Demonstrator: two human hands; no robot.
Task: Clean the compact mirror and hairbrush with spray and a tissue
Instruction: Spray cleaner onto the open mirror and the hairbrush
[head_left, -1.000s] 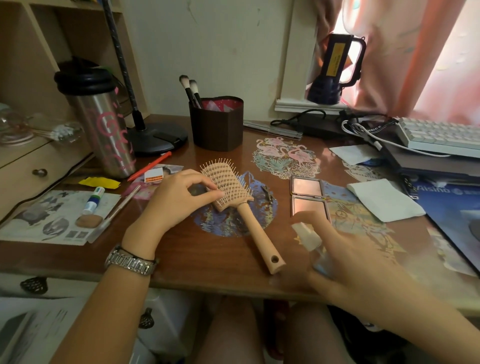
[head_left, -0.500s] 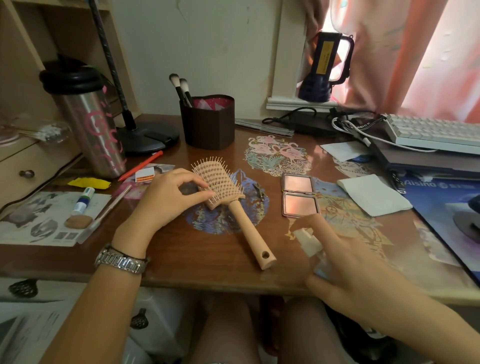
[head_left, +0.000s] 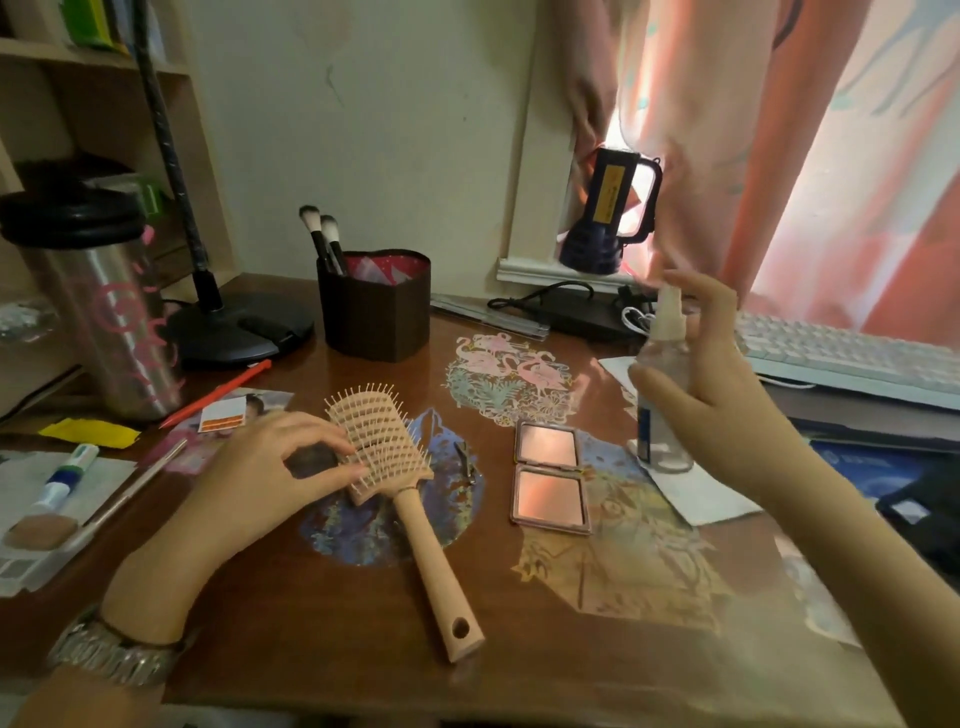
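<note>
A peach hairbrush lies bristles-up in the middle of the wooden desk, its handle toward me. My left hand pinches the left edge of the brush head with thumb and fingers. To the right an open rose-gold compact mirror lies flat. My right hand holds a clear spray bottle upright above the desk, right of the mirror, with a finger on its nozzle. A white tissue lies under and behind the bottle.
A steel tumbler, a lamp base and a dark brush holder stand at the back left. A white keyboard lies at the right. A red pencil, glue stick and papers are at the left edge.
My right hand has lifted the spray bottle from the desk's front edge up and to the right of the mirror. My left hand stays on the brush head.
</note>
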